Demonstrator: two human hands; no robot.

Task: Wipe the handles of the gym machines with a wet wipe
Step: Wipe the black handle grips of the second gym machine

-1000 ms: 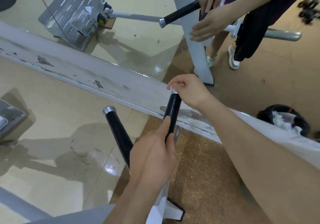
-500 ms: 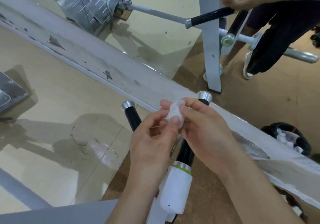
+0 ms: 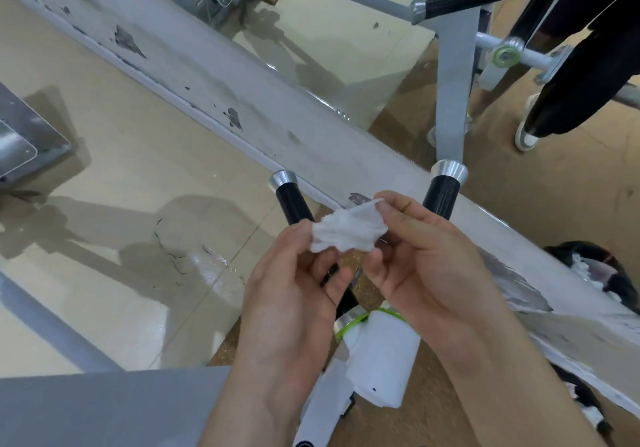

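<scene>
- Under both wrists sits a white machine collar [image 3: 384, 360] with a green ring
- The left hand [image 3: 294, 291] pinches the lower left edge of the crumpled wet wipe [image 3: 348, 230] between thumb and fingers
- The right hand [image 3: 426, 266] pinches its upper right corner, so the wipe spans the two hands, off both grips
- Just beyond the left hand rises one black handle [image 3: 292, 201], silver-capped; beyond the right hand, a second handle [image 3: 441, 194]
- Behind them a scuffed white beam [image 3: 207, 76] runs diagonally
</scene>
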